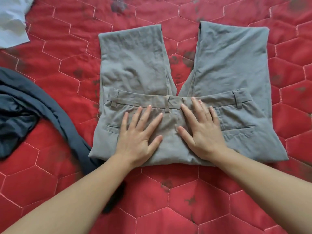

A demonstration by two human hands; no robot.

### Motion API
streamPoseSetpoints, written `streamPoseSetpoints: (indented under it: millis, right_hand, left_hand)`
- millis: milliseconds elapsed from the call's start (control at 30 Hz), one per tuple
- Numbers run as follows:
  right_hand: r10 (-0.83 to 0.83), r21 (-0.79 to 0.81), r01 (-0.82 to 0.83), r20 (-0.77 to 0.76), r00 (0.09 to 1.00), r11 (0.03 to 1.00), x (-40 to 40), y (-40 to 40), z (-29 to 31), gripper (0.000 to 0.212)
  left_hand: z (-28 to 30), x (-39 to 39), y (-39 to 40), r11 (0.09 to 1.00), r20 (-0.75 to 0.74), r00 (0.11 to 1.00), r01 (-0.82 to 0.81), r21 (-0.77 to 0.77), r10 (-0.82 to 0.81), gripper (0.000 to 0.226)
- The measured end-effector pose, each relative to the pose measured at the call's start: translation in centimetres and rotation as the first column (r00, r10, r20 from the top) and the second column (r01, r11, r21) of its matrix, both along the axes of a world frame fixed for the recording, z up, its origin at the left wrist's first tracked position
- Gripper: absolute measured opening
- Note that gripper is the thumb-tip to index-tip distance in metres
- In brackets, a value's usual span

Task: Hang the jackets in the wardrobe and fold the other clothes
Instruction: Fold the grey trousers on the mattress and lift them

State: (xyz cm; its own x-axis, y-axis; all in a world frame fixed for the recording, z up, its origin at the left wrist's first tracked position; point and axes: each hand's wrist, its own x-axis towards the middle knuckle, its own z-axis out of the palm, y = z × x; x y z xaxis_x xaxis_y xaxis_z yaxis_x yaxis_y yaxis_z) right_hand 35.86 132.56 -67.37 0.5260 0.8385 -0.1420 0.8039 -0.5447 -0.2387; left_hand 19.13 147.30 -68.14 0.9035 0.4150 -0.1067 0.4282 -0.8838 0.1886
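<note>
Both hands, left hand (139, 137) and right hand (201, 132), lie flat with fingers spread, pressing the seat of folded grey trousers (177, 85) mid red quilted bed (168, 208). Dark jacket (25, 105) lies left; white garment (11, 22) far left corner.

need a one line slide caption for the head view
Both hands, left and right, press flat on folded grey trousers on a red quilted bedspread, dark jacket alongside.

dark jacket (25, 105) left, open quilt (168, 208) nearside
</note>
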Motion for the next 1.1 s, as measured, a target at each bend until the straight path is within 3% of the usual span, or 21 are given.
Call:
streamPoseSetpoints:
  millis: [133, 267, 367, 467, 533, 600, 667, 733, 800, 900, 933, 967, 1000, 1033, 1100]
  right_hand:
    - [0.076, -0.054, -0.07, 0.115, 0.99, 0.996, -0.2, -5.9, -1.1, 0.066]
    - [0.014, -0.094, -0.002, 0.124, 0.992, 0.996, -0.2, -7.7, -0.9, 0.064]
    - [-0.161, -0.033, 0.167, 0.134, 0.978, 0.985, -0.9, -9.0, 0.0, 0.058]
    - [-0.423, 0.071, 0.417, 0.113, 0.899, 0.906, -1.6, -10.8, 0.9, 0.051]
    - [-0.625, 0.137, 0.619, -0.003, 0.781, 0.773, -1.4, -11.4, 1.6, 0.052]
    - [-0.758, 0.158, 0.766, -0.12, 0.641, 0.623, -1.0, -11.8, 2.2, 0.065]
    - [-0.849, 0.165, 0.88, -0.233, 0.474, 0.446, -0.5, -12.0, 2.7, 0.079]
    - [-0.905, 0.105, 0.968, -0.342, 0.251, 0.228, 0.1, -12.1, 2.5, 0.089]
    - [-0.877, 0.037, 0.996, -0.471, 0.089, 0.081, 0.5, -11.9, 2.1, 0.088]
    - [-0.575, -0.05, 0.987, -0.808, -0.13, -0.153, 1.2, -10.8, 2.3, 0.062]
    - [-0.521, -0.041, 0.986, -0.845, -0.122, -0.164, 1.3, -10.0, 3.1, 0.058]
    - [-0.543, 0.04, 0.992, -0.839, -0.033, -0.121, 1.2, -8.9, 4.1, 0.057]
    - [-0.608, 0.186, 0.982, -0.782, 0.138, -0.017, 0.9, -7.5, 5.3, 0.059]
    - [-0.632, 0.354, 0.925, -0.687, 0.359, 0.141, 0.4, -5.9, 6.7, 0.06]
    - [-0.474, 0.558, 0.685, -0.496, 0.728, 0.469, -1.4, -2.2, 9.2, 0.058]
  left_hand:
    - [-1.0, -5.2, 1.3, 0.996, -0.038, 0.999, -0.026, 0.08, 0.029, 0.064]
    - [-0.3, -5.7, 1.4, 0.995, -0.167, 0.981, -0.088, 0.045, 0.094, 0.067]
    - [1.1, -4.2, -0.1, 0.987, -0.219, 0.963, -0.158, 0.001, 0.154, 0.069]
    - [3.1, -1.8, -3.6, 0.997, -0.207, 0.977, -0.057, -0.045, 0.046, 0.079]
    - [4.2, 0.6, -6.8, 0.993, -0.152, 0.985, 0.069, -0.095, -0.083, 0.081]
    - [4.7, 2.9, -9.5, 0.975, -0.158, 0.97, 0.158, -0.154, -0.182, 0.08]
    - [4.5, 4.3, -11.2, 0.961, -0.273, 0.933, 0.179, -0.211, -0.234, 0.083]
    - [4.0, 5.2, -11.7, 0.955, -0.397, 0.886, 0.146, -0.257, -0.242, 0.093]
    - [4.0, 5.8, -11.4, 0.937, -0.426, 0.877, 0.073, -0.342, -0.224, 0.094]
    - [5.3, 7.1, -10.1, 0.833, -0.356, 0.927, -0.105, -0.543, -0.115, 0.087]
    - [6.1, 7.7, -9.5, 0.705, -0.323, 0.947, -0.224, -0.673, -0.008, 0.084]
    - [7.1, 8.3, -8.9, 0.5, -0.303, 0.945, -0.324, -0.803, 0.125, 0.078]
    - [8.0, 8.8, -8.2, 0.287, -0.296, 0.923, -0.361, -0.887, 0.247, 0.065]
    - [8.8, 9.3, -7.3, 0.134, -0.316, 0.889, -0.376, -0.917, 0.332, 0.051]
    - [10.5, 9.9, -4.9, -0.151, -0.434, 0.81, -0.409, -0.9, 0.394, 0.046]
